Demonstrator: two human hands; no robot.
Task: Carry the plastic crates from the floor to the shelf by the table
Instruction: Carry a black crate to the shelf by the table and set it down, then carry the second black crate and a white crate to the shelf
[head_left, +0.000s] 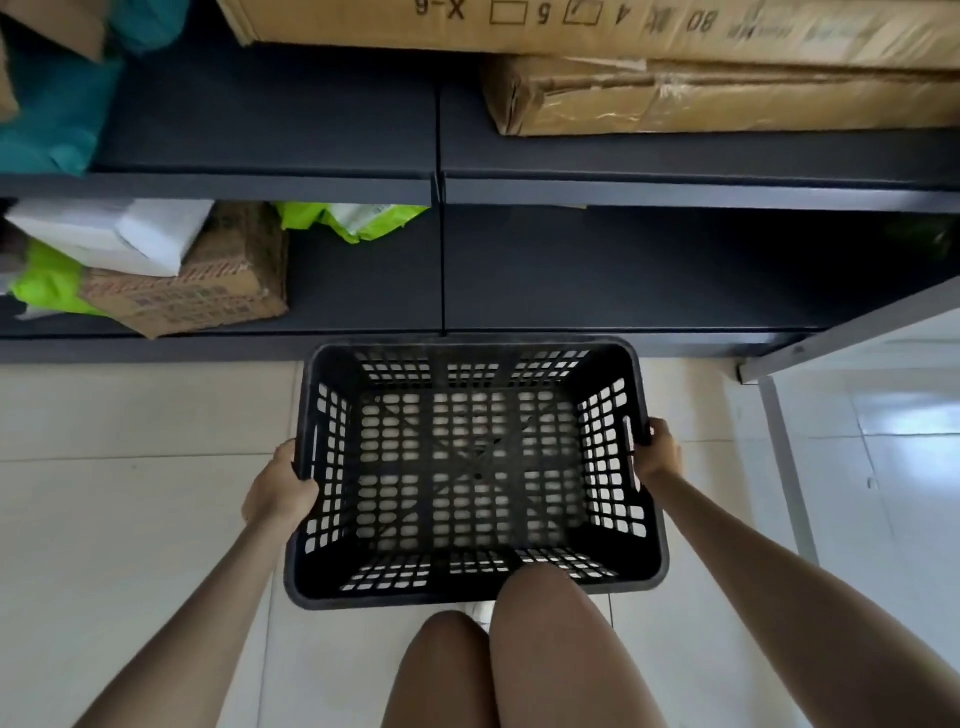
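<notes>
Gripping the black crate (475, 467) by its short sides: left hand (280, 488) curled over one rim, right hand (657, 452) wrapped at the opposite handle slot. Apparently off the floor, between both hands, just short of the lower shelf (623, 291). Best kept level and pushed forward evenly, clear of the cardboard box (208, 296) beyond the left hand and the bench frame (857, 330) outside the right.
</notes>
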